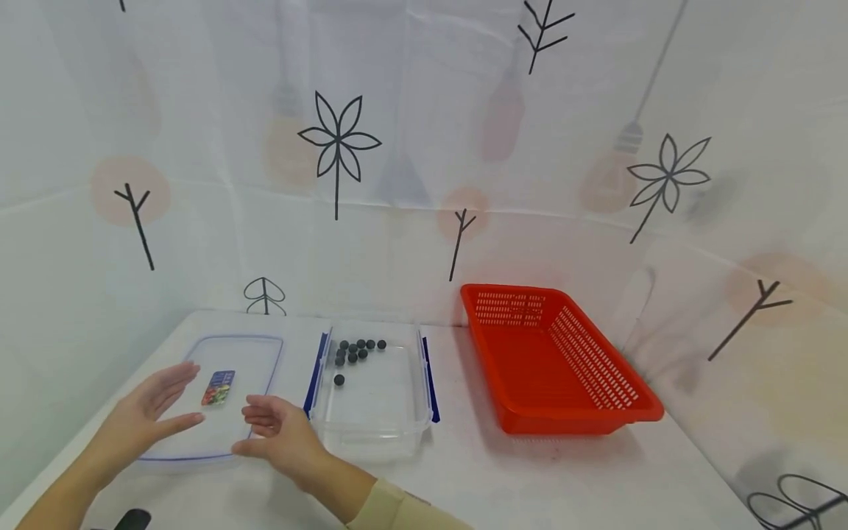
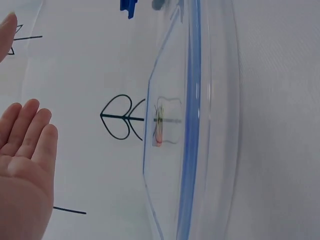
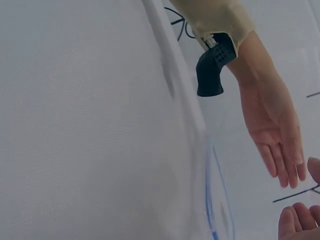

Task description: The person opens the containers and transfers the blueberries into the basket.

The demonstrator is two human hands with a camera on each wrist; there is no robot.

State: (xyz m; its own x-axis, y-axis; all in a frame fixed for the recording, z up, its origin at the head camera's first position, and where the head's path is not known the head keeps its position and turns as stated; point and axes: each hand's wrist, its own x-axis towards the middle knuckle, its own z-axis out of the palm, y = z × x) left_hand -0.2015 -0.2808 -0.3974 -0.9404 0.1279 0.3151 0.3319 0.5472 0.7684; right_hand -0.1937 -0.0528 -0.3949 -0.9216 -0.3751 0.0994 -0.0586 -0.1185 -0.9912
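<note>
left hand (image 1: 142, 416): bare, no glove, ring or watch seen; forearm bare as far as the head view shows, no sleeve in sight.
left wrist mount (image 1: 132, 520): small black rounded piece at the lower edge of the head view, mostly cut off.
right hand (image 1: 281, 434): bare, no glove or ring seen.
right sleeve (image 1: 397, 509): long, pale beige-yellow knit fabric, cuff ending at the wrist; soft folds near the cuff.
the right wrist view shows a second beige sleeve cuff (image 3: 215, 17) with a black camera bracket (image 3: 212, 70) just beneath it: matte, angular, a perforated grid face and a small metal fitting at its top.
</note>
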